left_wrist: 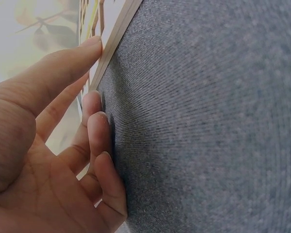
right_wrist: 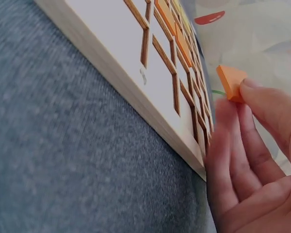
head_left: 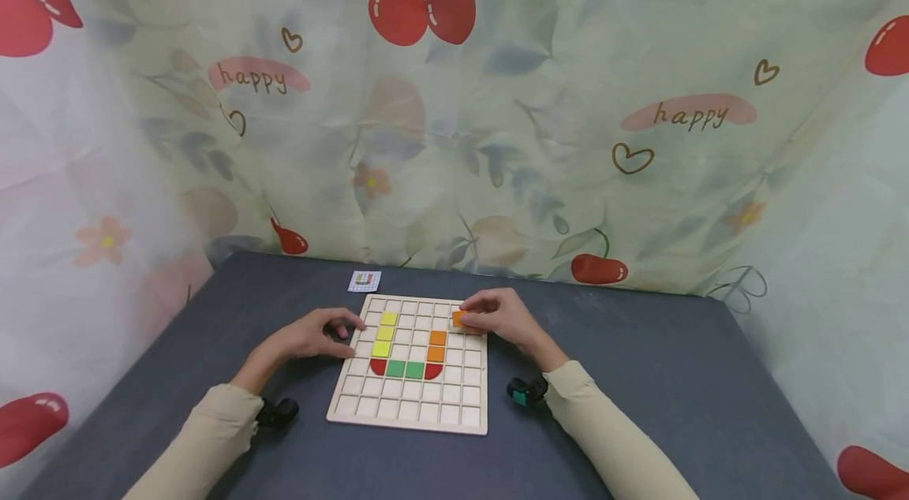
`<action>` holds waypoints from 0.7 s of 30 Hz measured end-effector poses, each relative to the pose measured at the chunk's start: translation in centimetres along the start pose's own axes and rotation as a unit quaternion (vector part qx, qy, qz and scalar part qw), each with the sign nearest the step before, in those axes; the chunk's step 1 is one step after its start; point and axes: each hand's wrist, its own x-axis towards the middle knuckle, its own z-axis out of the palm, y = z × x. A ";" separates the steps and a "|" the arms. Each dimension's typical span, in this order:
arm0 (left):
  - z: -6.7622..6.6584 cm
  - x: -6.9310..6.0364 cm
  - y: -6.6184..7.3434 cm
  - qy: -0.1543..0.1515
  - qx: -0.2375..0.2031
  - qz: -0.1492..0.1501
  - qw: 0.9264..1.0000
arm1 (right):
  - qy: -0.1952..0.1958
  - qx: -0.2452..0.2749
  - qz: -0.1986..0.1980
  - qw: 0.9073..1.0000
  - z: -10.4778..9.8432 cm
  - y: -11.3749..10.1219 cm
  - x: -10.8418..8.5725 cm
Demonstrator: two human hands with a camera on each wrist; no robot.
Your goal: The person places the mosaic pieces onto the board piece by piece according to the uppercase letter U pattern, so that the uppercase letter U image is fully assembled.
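A wooden grid board (head_left: 408, 427) lies on the dark table with coloured tiles in some of its squares. Yellow tiles (head_left: 385, 333) run down its left part, green tiles (head_left: 405, 369) sit side by side below, and red rounded tiles (head_left: 433, 371) mark both lower corners. Two orange tiles (head_left: 436, 346) stand in a column on the right. My right hand (head_left: 503, 320) pinches another orange tile (right_wrist: 231, 83) between thumb and fingers, over the board's upper right. At the board's left edge, my left hand (head_left: 316, 333) rests its thumb and a fingertip on the rim.
A small printed card (head_left: 364, 281) with a coloured grid pattern lies behind the board. The dark cloth-covered table (head_left: 611, 405) extends on both sides. A patterned curtain (head_left: 454, 129) hangs behind and at the sides. Black wrist cameras (head_left: 527, 392) are strapped on both wrists.
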 end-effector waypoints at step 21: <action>0.0 -0.1 0.0 0.005 0.002 0.004 1.000 | -0.002 -0.052 -0.018 0.998 1.6 0.2 2.1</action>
